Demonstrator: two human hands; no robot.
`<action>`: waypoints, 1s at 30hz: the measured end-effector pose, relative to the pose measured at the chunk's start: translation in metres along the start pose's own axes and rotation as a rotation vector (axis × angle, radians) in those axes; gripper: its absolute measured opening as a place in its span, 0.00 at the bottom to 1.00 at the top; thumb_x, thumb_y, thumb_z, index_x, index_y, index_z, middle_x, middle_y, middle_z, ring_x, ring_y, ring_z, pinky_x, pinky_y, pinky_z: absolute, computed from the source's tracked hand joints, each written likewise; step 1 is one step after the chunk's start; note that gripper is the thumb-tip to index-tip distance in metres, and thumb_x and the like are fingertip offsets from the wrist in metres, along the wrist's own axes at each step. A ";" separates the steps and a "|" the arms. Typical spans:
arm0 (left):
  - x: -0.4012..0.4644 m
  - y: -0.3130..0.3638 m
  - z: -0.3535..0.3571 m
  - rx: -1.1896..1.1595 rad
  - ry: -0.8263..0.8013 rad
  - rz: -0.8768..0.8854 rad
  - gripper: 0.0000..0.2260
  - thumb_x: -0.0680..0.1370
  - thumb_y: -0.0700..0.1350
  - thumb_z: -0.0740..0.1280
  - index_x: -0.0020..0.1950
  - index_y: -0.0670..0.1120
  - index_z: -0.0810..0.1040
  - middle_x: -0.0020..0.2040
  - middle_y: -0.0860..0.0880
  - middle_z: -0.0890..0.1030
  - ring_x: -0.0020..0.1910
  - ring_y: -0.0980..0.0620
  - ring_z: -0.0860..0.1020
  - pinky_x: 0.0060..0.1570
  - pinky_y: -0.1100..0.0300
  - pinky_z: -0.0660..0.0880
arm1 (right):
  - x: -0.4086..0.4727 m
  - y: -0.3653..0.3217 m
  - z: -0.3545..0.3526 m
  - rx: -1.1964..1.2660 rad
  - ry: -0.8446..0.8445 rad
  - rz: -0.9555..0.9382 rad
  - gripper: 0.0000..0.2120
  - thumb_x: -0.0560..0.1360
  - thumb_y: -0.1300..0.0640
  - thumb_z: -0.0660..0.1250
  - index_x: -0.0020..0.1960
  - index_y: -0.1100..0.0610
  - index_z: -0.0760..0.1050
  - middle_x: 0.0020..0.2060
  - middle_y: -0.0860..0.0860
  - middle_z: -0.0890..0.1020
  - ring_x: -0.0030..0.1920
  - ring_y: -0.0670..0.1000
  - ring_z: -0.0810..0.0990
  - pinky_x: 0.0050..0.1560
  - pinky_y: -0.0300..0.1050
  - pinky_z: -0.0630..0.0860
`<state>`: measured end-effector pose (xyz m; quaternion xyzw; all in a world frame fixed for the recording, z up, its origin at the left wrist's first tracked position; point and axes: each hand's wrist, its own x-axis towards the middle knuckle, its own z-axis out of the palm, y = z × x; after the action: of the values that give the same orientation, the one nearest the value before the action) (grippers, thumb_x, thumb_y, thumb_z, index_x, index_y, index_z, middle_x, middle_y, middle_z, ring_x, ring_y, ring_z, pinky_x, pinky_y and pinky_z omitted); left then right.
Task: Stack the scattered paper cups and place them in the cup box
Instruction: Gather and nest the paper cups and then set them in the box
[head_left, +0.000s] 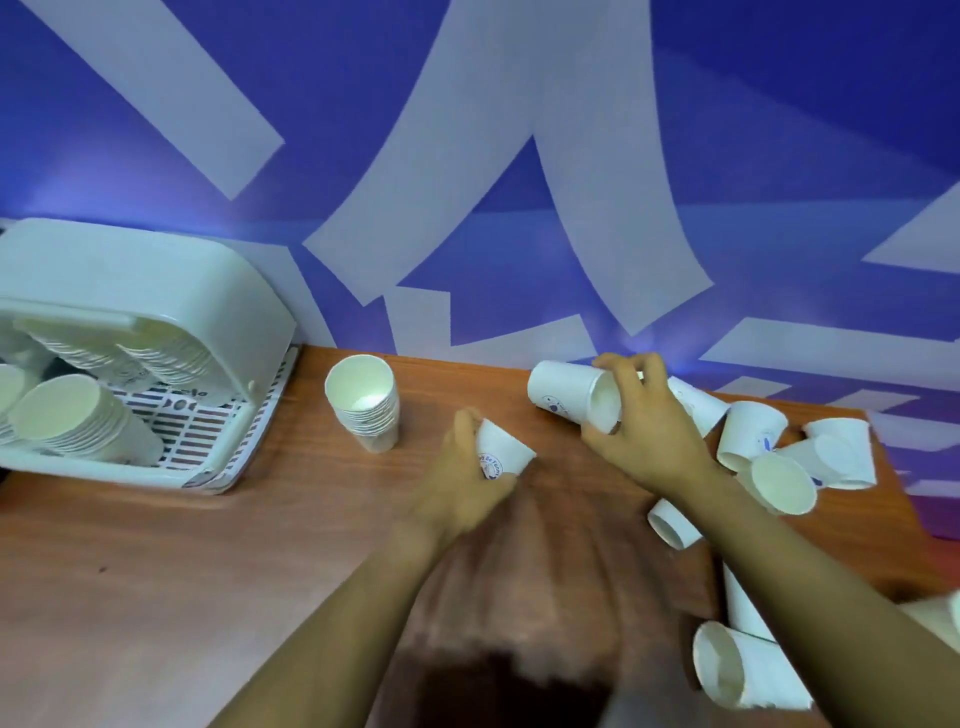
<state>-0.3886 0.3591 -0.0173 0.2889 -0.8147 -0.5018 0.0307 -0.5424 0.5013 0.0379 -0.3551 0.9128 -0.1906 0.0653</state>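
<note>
From the head view, the left hand (470, 470) is curled round a single paper cup (501, 453) lying on its side, base pointing right and away, just above the bench (208, 545). The right hand (644, 421) grips a second cup (576, 397) near its rim; that cup's long axis runs left to right, base toward the left. The upright stack (366, 402) stands to the left of both hands, mouth up, nearer the left hand, so nesting either held cup probably calls for turning it base-down first. Beyond the stack, at the far left, the cup box (156, 291) sits with its lid raised and rows of nested cups inside. The scattered cups (779, 467) lie tipped at mixed angles to the right, close to the right hand, with more by the right forearm. All are plain white with a small blue printed mark.
</note>
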 end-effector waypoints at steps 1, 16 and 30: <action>-0.013 0.002 -0.007 0.006 0.030 0.023 0.34 0.66 0.50 0.71 0.68 0.51 0.60 0.60 0.50 0.70 0.55 0.51 0.72 0.54 0.56 0.72 | -0.010 -0.009 -0.003 0.010 -0.006 0.002 0.31 0.67 0.52 0.71 0.67 0.48 0.64 0.61 0.49 0.64 0.52 0.57 0.76 0.48 0.48 0.75; -0.126 -0.016 -0.136 0.127 0.176 0.138 0.31 0.63 0.49 0.71 0.64 0.54 0.65 0.57 0.53 0.73 0.54 0.54 0.75 0.50 0.59 0.73 | -0.099 -0.128 0.013 0.136 0.011 -0.050 0.35 0.68 0.42 0.71 0.71 0.42 0.60 0.66 0.44 0.70 0.67 0.49 0.68 0.62 0.45 0.68; -0.158 -0.135 -0.342 0.148 0.120 0.157 0.34 0.73 0.46 0.68 0.75 0.51 0.56 0.67 0.49 0.63 0.67 0.50 0.66 0.59 0.62 0.62 | -0.098 -0.352 0.092 0.106 0.064 -0.007 0.33 0.69 0.40 0.70 0.70 0.43 0.62 0.64 0.45 0.71 0.64 0.49 0.69 0.58 0.46 0.71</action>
<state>-0.0812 0.1202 0.0766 0.2553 -0.8664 -0.4181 0.0970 -0.2267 0.3020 0.0912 -0.3482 0.9017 -0.2504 0.0539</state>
